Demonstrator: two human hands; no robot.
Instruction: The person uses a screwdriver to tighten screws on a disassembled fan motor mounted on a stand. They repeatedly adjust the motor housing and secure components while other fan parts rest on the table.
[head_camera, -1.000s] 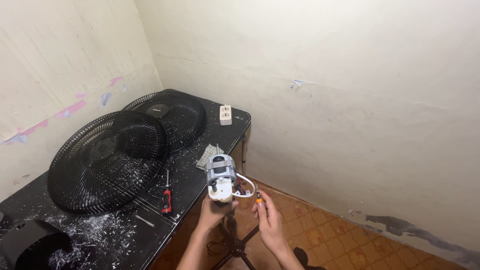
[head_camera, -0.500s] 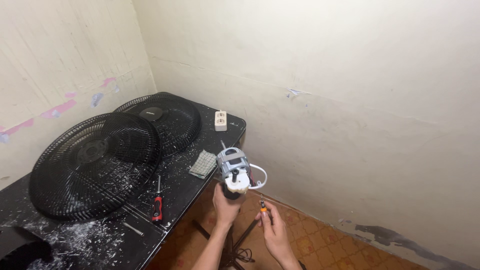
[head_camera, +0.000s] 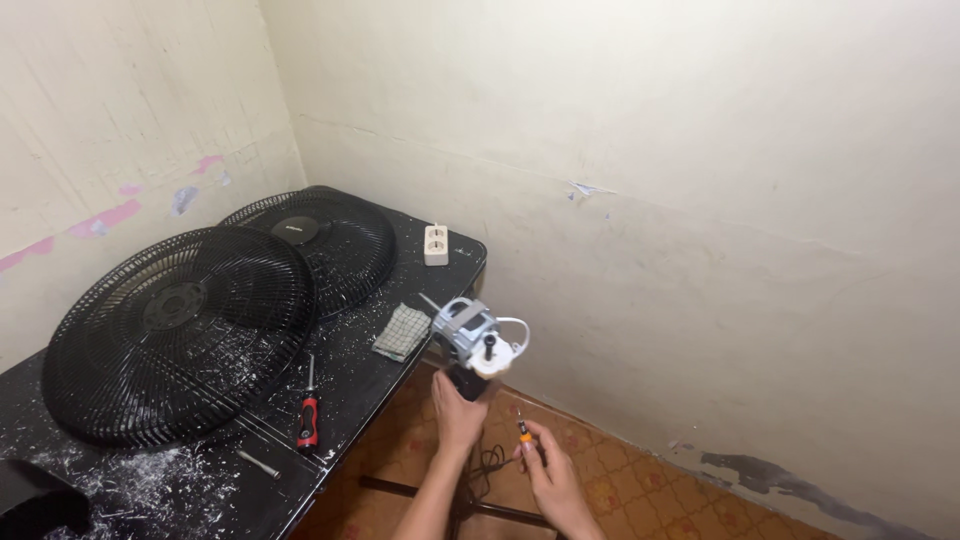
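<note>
I am holding the fan motor (head_camera: 472, 338) up off the front right corner of the counter (head_camera: 455, 268), out over the tiled floor (head_camera: 640, 480). It is sitting on top of its dark stand neck, white end cap and short black shaft tilting toward me, a white wire looping at its right side. The fingers of my left hand (head_camera: 458, 405) are wrapping closed around the neck just under the motor. My right hand (head_camera: 548, 470) is hanging lower and to the right, apart from the motor, its fingers pinching a small orange-handled screwdriver (head_camera: 522, 436) upright. Half a second ago that hand was sitting a little farther from the motor, and the motor was showing nearer the counter's edge; now both are sitting more toward the middle of my view.

On the counter, a grey checked cloth (head_camera: 402, 331) is lying just beside the right edge, close to the motor. A red-and-black screwdriver (head_camera: 308, 415) is resting near the front edge, with a small metal rod (head_camera: 258, 463) beside it amid white shavings. Two black fan grilles (head_camera: 185, 330) are overlapping across the left and back of the counter, and a white socket block (head_camera: 435, 244) is sitting at the back right corner.
</note>
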